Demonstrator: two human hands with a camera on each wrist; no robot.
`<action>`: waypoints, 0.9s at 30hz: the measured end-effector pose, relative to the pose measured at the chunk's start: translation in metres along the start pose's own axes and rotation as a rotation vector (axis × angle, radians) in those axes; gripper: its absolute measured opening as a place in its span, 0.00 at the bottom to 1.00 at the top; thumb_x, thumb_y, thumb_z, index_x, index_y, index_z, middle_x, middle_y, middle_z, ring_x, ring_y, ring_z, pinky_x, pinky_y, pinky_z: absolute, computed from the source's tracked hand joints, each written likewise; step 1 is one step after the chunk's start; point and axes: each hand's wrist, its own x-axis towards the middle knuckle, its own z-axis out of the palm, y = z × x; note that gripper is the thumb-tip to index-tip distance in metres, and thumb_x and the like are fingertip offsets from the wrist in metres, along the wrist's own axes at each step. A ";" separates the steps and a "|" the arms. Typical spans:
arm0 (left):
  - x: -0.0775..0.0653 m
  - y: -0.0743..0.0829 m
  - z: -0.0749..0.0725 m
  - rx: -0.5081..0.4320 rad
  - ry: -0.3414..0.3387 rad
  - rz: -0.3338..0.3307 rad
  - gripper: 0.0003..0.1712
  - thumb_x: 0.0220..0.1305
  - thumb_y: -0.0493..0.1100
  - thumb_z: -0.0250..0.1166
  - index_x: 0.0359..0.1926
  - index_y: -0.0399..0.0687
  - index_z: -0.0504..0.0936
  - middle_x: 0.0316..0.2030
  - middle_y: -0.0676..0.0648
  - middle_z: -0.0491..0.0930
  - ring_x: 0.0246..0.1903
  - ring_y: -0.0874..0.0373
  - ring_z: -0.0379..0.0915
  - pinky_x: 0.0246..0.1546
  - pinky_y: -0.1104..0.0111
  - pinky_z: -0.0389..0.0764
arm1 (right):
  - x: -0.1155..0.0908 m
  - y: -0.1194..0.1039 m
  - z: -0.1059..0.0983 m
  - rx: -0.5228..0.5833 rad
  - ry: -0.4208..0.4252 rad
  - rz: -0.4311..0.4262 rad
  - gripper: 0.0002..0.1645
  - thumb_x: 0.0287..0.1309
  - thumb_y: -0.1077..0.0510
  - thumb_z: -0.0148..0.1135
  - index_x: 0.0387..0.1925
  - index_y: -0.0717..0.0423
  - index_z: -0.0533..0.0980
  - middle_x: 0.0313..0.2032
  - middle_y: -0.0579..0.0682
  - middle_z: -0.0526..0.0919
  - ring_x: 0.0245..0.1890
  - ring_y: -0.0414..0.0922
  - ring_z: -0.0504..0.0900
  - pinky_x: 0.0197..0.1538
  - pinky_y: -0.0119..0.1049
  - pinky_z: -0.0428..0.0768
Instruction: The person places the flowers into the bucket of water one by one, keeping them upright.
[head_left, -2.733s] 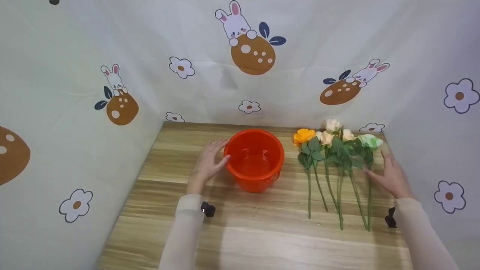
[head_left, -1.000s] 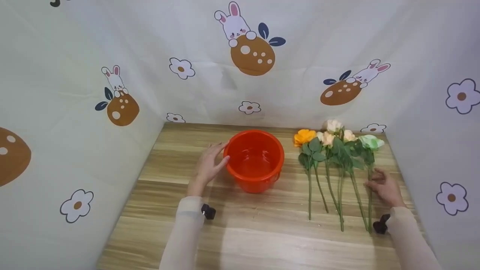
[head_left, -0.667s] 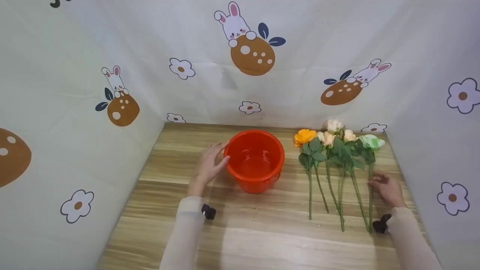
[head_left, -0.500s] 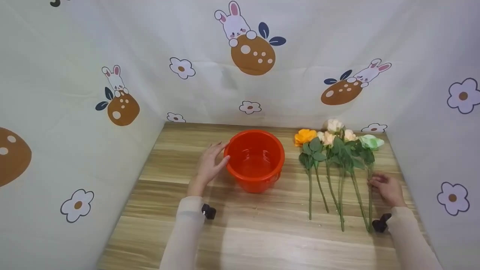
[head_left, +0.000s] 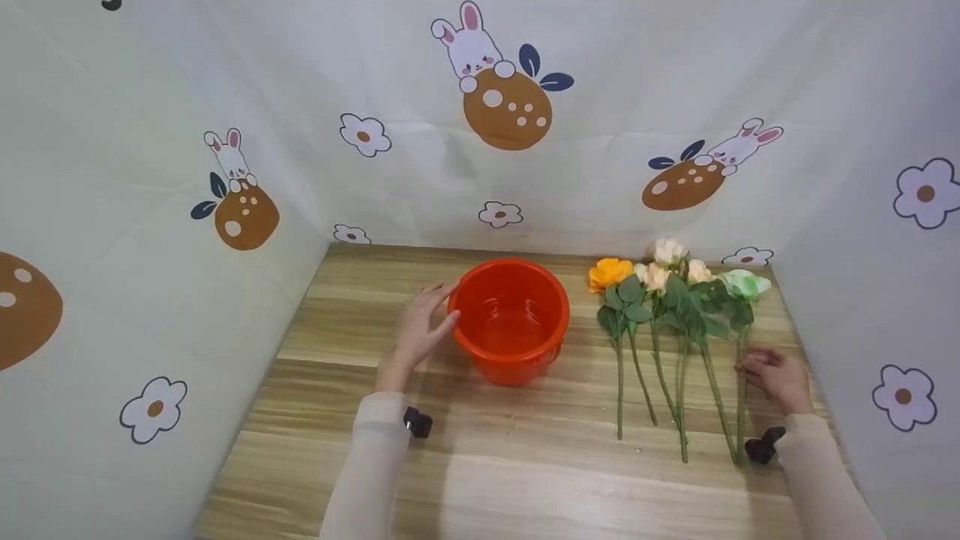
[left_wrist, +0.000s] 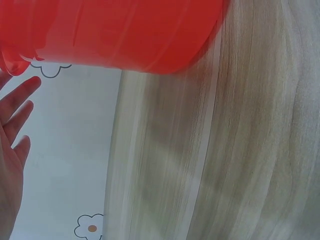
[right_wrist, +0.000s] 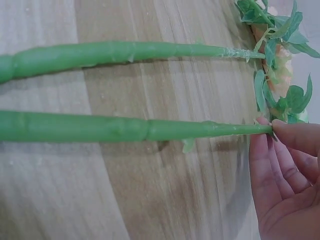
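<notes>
An orange-red plastic bucket (head_left: 514, 370) stands upright on the wooden table, its inside visible from above. My left hand (head_left: 421, 330) rests at the bucket's left rim, with thumb and fingers spread and fairly straight. In the left wrist view, several fingers (left_wrist: 19, 102) stand free below the rim. To the right lies a pale green artificial rose (head_left: 745, 284). My right hand (head_left: 778, 379) pinches its stem (right_wrist: 200, 129) between thumb and fingers, just below the leaves. The stem's lower end appears to lie on the table in the head view.
Left of the green rose lie an orange rose (head_left: 610, 275) and several cream and peach roses (head_left: 669, 251), heads toward the back, stems toward the front. Rabbit-printed cloth (head_left: 420, 187) closes the table (head_left: 525, 465) in at the back and sides.
My right hand has come down from beside the green rose's head to its stem and now pinches it. The rose has shifted very slightly. My left hand and the bucket stay put.
</notes>
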 end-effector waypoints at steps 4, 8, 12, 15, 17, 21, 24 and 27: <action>0.000 -0.001 0.000 0.009 -0.011 -0.014 0.32 0.69 0.57 0.57 0.71 0.56 0.70 0.69 0.43 0.72 0.72 0.44 0.62 0.76 0.48 0.55 | -0.002 -0.001 -0.001 -0.005 0.022 0.001 0.33 0.69 0.68 0.53 0.67 0.82 0.53 0.28 0.29 0.81 0.30 0.27 0.84 0.38 0.23 0.84; 0.000 -0.002 0.001 -0.003 -0.010 -0.013 0.32 0.69 0.57 0.57 0.71 0.56 0.70 0.68 0.44 0.72 0.72 0.44 0.62 0.76 0.47 0.55 | -0.003 -0.004 -0.002 -0.053 0.066 -0.011 0.32 0.68 0.67 0.55 0.66 0.81 0.56 0.27 0.27 0.81 0.30 0.25 0.82 0.37 0.21 0.83; 0.001 -0.003 0.001 -0.028 0.001 0.006 0.31 0.69 0.56 0.58 0.70 0.56 0.71 0.67 0.45 0.74 0.72 0.45 0.63 0.77 0.49 0.55 | -0.003 -0.007 -0.004 -0.124 0.126 -0.028 0.30 0.68 0.66 0.56 0.64 0.81 0.61 0.25 0.24 0.79 0.28 0.23 0.79 0.35 0.19 0.80; 0.001 -0.003 0.001 -0.033 0.005 0.005 0.31 0.68 0.56 0.58 0.70 0.56 0.71 0.67 0.45 0.75 0.72 0.46 0.63 0.77 0.51 0.55 | -0.004 -0.009 -0.005 -0.146 0.145 -0.017 0.30 0.68 0.65 0.56 0.65 0.79 0.61 0.25 0.22 0.78 0.28 0.22 0.78 0.36 0.19 0.79; 0.000 -0.003 0.002 -0.033 0.007 0.001 0.31 0.69 0.56 0.58 0.70 0.55 0.72 0.67 0.44 0.74 0.72 0.45 0.63 0.77 0.50 0.56 | -0.005 -0.011 -0.006 -0.128 0.142 0.000 0.31 0.69 0.65 0.55 0.67 0.78 0.59 0.25 0.22 0.78 0.28 0.22 0.79 0.37 0.19 0.81; 0.000 -0.003 0.002 -0.029 0.007 -0.007 0.31 0.69 0.56 0.58 0.70 0.56 0.71 0.67 0.43 0.74 0.71 0.45 0.63 0.77 0.50 0.56 | -0.007 -0.013 -0.007 -0.057 0.142 0.021 0.32 0.69 0.66 0.55 0.68 0.77 0.58 0.26 0.25 0.80 0.29 0.23 0.81 0.37 0.21 0.82; 0.000 -0.003 0.003 -0.033 0.013 0.000 0.31 0.69 0.56 0.58 0.70 0.56 0.71 0.67 0.43 0.75 0.71 0.45 0.64 0.77 0.50 0.56 | -0.010 -0.015 -0.007 -0.035 0.149 0.016 0.31 0.69 0.65 0.55 0.68 0.75 0.59 0.27 0.25 0.81 0.29 0.24 0.82 0.37 0.22 0.83; 0.000 -0.003 0.003 -0.045 0.018 0.003 0.31 0.69 0.55 0.59 0.70 0.55 0.71 0.67 0.43 0.75 0.71 0.44 0.64 0.77 0.50 0.55 | -0.012 -0.017 -0.007 -0.014 0.158 0.003 0.32 0.69 0.64 0.55 0.68 0.74 0.59 0.28 0.25 0.81 0.30 0.24 0.83 0.37 0.23 0.84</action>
